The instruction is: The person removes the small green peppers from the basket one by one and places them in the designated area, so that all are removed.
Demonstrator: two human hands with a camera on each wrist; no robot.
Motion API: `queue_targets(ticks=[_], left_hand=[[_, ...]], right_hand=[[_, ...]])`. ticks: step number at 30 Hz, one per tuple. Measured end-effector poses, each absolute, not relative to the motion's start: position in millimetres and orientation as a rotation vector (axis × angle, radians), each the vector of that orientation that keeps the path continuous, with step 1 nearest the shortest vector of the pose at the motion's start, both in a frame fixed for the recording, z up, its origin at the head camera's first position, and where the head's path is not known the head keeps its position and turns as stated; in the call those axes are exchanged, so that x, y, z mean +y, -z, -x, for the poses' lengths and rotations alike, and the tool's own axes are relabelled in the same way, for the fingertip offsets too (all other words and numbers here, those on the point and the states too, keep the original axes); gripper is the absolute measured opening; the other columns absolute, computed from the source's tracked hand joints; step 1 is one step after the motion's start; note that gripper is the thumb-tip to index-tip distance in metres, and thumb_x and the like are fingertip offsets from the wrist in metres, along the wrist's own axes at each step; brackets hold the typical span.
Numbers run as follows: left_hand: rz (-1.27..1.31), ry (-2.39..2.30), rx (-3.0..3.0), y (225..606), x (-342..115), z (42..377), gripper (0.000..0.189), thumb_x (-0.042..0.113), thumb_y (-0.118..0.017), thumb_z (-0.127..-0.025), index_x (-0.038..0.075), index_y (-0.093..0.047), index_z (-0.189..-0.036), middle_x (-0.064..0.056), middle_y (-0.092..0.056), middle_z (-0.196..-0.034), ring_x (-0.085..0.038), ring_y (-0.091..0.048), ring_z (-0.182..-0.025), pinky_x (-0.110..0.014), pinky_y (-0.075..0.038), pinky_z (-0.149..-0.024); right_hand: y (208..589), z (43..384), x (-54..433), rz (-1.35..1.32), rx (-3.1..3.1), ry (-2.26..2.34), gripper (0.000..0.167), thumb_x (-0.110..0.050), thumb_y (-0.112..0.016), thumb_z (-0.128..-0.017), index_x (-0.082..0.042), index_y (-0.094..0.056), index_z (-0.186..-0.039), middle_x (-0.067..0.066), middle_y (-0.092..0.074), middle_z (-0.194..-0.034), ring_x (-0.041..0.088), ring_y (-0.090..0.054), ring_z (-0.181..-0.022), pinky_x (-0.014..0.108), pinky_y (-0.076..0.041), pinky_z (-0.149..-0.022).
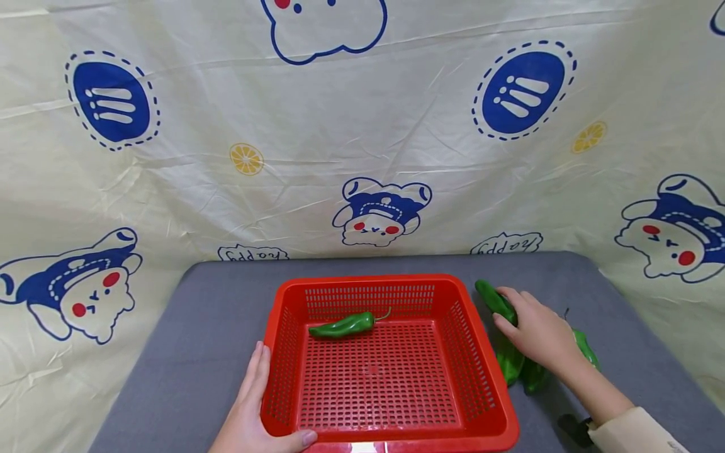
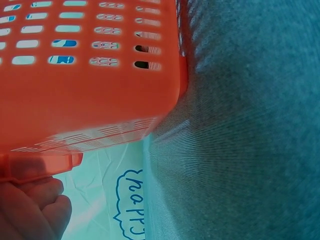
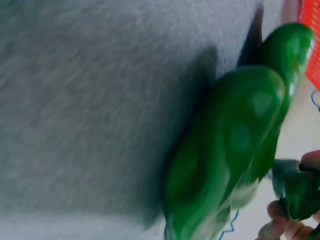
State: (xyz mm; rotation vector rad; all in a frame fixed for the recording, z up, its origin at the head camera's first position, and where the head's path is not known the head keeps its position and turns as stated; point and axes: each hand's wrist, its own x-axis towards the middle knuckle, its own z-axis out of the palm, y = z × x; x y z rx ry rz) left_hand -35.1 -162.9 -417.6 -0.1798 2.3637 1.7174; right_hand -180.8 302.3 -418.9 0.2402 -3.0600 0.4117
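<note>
The left hand [image 1: 252, 412] holds the near left corner of the red basket [image 1: 481, 352], its fingers [image 1: 257, 374] straight along the outer wall and the thumb hooked on the front rim. One green pepper [image 1: 342, 326] lies inside the basket near the back. Just right of it on the grey counter [image 1: 192, 352], the right hand [image 1: 538, 333] has its fingers curled onto a pile of green peppers [image 1: 512, 365]
</note>
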Motion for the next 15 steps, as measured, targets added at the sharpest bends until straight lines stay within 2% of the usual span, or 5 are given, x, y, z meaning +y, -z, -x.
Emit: queue_targets(ticks=[5, 10, 15], left_hand=[[0.185, -1.730, 2.353, 418.5, -163.1, 35.0, 0.123, 0.030, -0.089, -0.068, 0.033, -0.007, -0.160, 0.009, 0.001, -0.165, -0.038, -0.022, -0.142, -0.045, -0.061, -0.083], [0.159, -1.695, 2.395, 418.9, -164.2, 33.8, 0.125, 0.033, -0.089, -0.067, 0.033, -0.006, -0.160, 0.009, 0.003, -0.166, -0.038, -0.019, -0.143, -0.045, -0.061, -0.084], [0.127, -1.672, 2.427, 418.8, -165.2, 32.4, 0.125, 0.035, -0.089, -0.067, 0.033, -0.005, -0.160, 0.008, 0.004, -0.166, -0.038, -0.017, -0.144, -0.045, -0.061, -0.084]], right_hand=[[426.4, 184.4, 290.8, -0.224, -3.054, -0.359, 0.059, -0.035, -0.060, -0.095, -0.013, -0.043, -0.147, 0.018, -0.060, -0.105, 0.022, -0.055, -0.069, 0.031, -0.038, -0.046], [434.0, 185.7, 282.7, -0.229, -3.064, -0.270, 0.060, -0.036, -0.059, -0.095, -0.014, -0.044, -0.149, 0.024, -0.062, -0.109, 0.029, -0.059, -0.069, 0.037, -0.042, -0.044], [440.0, 185.3, 277.6, -0.204, -3.096, -0.228, 0.062, -0.039, -0.060, -0.095, -0.013, -0.044, -0.149, 0.026, -0.062, -0.116, 0.036, -0.062, -0.077, 0.043, -0.046, -0.048]])
